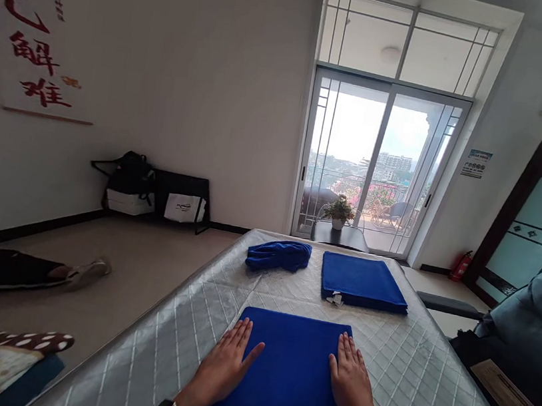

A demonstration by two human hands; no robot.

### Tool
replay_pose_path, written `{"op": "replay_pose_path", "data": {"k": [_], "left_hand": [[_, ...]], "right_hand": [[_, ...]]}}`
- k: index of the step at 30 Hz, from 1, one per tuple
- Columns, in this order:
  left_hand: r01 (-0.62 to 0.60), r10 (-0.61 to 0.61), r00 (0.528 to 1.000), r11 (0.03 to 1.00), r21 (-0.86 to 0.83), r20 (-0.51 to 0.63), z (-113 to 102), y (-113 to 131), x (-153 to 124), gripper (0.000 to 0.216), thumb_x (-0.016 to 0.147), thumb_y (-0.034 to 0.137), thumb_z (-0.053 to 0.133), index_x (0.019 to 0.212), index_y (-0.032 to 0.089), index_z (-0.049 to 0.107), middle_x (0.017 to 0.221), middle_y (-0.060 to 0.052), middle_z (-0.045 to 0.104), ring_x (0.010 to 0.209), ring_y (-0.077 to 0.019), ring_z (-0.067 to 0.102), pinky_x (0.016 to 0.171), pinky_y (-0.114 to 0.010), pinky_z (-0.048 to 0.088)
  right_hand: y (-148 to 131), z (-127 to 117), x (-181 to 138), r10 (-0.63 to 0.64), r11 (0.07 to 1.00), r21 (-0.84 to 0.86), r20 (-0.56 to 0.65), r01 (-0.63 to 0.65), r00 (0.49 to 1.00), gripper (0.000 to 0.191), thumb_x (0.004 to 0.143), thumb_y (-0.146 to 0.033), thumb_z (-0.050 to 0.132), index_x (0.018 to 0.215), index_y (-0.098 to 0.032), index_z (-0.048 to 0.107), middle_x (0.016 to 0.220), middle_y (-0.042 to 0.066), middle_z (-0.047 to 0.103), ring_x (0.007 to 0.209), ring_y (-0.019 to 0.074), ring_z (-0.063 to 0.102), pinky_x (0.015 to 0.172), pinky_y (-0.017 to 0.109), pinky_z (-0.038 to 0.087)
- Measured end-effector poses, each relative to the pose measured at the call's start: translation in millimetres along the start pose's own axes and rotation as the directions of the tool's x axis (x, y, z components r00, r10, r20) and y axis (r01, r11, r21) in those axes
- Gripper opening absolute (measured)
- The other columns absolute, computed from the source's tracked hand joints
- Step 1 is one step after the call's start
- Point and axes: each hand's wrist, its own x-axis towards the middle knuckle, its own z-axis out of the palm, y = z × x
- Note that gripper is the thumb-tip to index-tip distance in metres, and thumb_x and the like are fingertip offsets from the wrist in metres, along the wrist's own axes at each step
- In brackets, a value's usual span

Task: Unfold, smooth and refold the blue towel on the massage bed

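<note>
A blue towel [291, 367] lies folded flat on the grey quilted mattress [427, 386] right in front of me. My left hand [227, 363] rests palm down on its left edge, fingers stretched out. My right hand [351, 376] lies flat on its right edge, fingers together and straight. Neither hand grips anything. A watch sits on my left wrist. Farther back, a neatly folded blue towel [362, 282] with a white tag lies on the right, and a crumpled blue towel [278, 255] lies on the left.
Another person's legs and shoe [84, 272] stretch across the floor at left. Bags [151, 194] stand against the far wall. A potted plant [339, 211] sits on a small table before the glass balcony door. A dark recliner [529, 333] stands at right.
</note>
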Motion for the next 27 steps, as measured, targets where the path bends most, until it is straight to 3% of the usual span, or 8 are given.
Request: {"op": "replay_pose_path", "data": {"k": [13, 19, 23, 27], "left_hand": [[0.021, -0.023, 0.999, 0.999, -0.042, -0.049, 5.9, 1.8, 0.1, 0.084, 0.098, 0.068, 0.020, 0.154, 0.007, 0.032, 0.163, -0.017, 0.028, 0.151, -0.0303, 0.028, 0.123, -0.050, 0.029], [-0.009, 0.008, 0.997, 1.000, -0.016, -0.072, 13.6, 0.2, 1.8, 0.080, 0.099, 0.065, 0.023, 0.154, 0.009, 0.034, 0.162, -0.017, 0.029, 0.150, -0.0316, 0.030, 0.122, -0.050, 0.030], [0.021, -0.021, 0.998, 1.000, -0.005, -0.059, 23.6, -4.5, 5.3, 0.082, 0.098, 0.066, 0.026, 0.153, 0.005, 0.036, 0.161, -0.018, 0.029, 0.149, -0.0313, 0.031, 0.122, -0.048, 0.032], [-0.016, 0.015, 0.998, 1.000, -0.009, -0.064, 30.8, -13.9, 12.5, 0.078, 0.097, 0.065, 0.028, 0.152, 0.011, 0.039, 0.160, -0.015, 0.034, 0.148, -0.0310, 0.034, 0.120, -0.050, 0.034]], "right_hand": [[0.6, 0.1, -3.4, -0.035, 0.999, -0.026, -0.042, 0.034, 0.999, 0.068, 0.101, -0.041, 0.017, 0.158, -0.006, 0.025, 0.165, 0.009, 0.020, 0.154, 0.0201, 0.014, 0.125, 0.040, 0.013], [-7.4, -16.6, -2.4, -0.073, 0.991, -0.115, -0.056, 0.066, 0.996, 0.065, 0.100, -0.036, 0.021, 0.157, -0.005, 0.027, 0.165, 0.011, 0.020, 0.154, 0.0224, 0.012, 0.125, 0.044, 0.006], [-11.3, -29.0, 8.6, -0.046, 0.996, -0.073, -0.041, 0.043, 0.998, 0.064, 0.100, -0.033, 0.021, 0.156, -0.005, 0.028, 0.164, 0.011, 0.023, 0.153, 0.0215, 0.016, 0.125, 0.043, 0.012], [-9.7, -23.4, 22.1, -0.053, 0.999, 0.006, -0.023, 0.053, 0.998, 0.065, 0.100, -0.036, 0.022, 0.156, -0.007, 0.030, 0.164, 0.009, 0.026, 0.153, 0.0208, 0.019, 0.124, 0.040, 0.016]]}}
